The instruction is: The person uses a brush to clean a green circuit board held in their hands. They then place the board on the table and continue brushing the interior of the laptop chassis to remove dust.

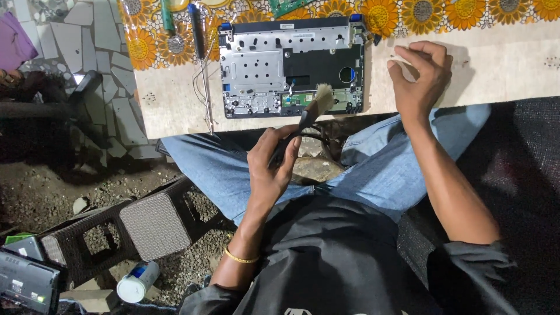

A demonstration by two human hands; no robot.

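One laptop chassis, one brush, two screwdrivers, one spray can.

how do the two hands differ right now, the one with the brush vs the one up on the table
The left hand hangs over the lap, fingers wrapped round a dark-handled brush whose pale bristles reach the opened laptop chassis. The right hand rests on the pale table beside the chassis, loosely curled; whether it holds anything is unclear. The left wrist wears a thin gold bangle; the right wrist is bare. Both are bare hands.
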